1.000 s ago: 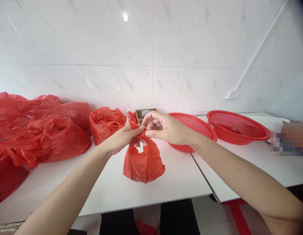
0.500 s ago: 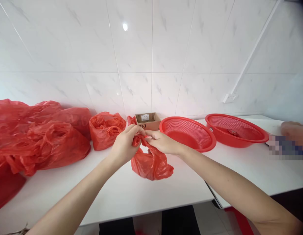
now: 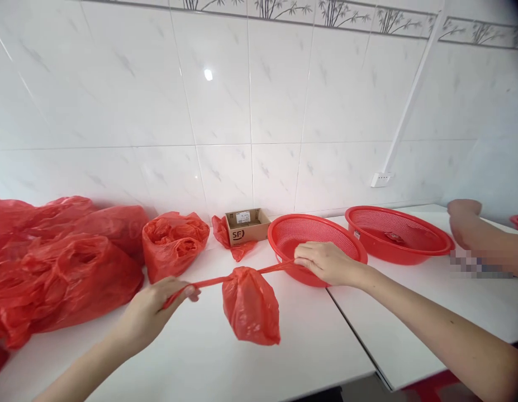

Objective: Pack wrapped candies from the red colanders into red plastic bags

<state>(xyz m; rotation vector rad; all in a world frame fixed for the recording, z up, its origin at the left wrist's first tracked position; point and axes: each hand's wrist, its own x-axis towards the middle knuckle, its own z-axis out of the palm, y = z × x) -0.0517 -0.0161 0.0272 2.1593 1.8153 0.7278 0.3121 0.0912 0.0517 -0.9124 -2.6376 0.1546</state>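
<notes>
A small red plastic bag (image 3: 251, 310) hangs between my hands above the white table, its neck drawn tight and its two handles stretched out sideways. My left hand (image 3: 152, 310) is closed around one twisted handle, left of the bag. On the other side my right hand (image 3: 328, 262) pinches the second handle, in front of the nearer red basket (image 3: 355, 245). The bag bulges below its gathered neck; what is inside is hidden by the plastic.
Large red bags (image 3: 86, 279) fill the left side, beside an open-topped red bag (image 3: 172, 245). A small cardboard box (image 3: 248, 230) stands by the wall, with red plastic around it. Another red basket (image 3: 401, 251) sits farther right, near another person's arm (image 3: 489, 237).
My hands have moved apart from close together, pulling the bag's handles out to both sides and tightening its neck. The view has tilted upward.
</notes>
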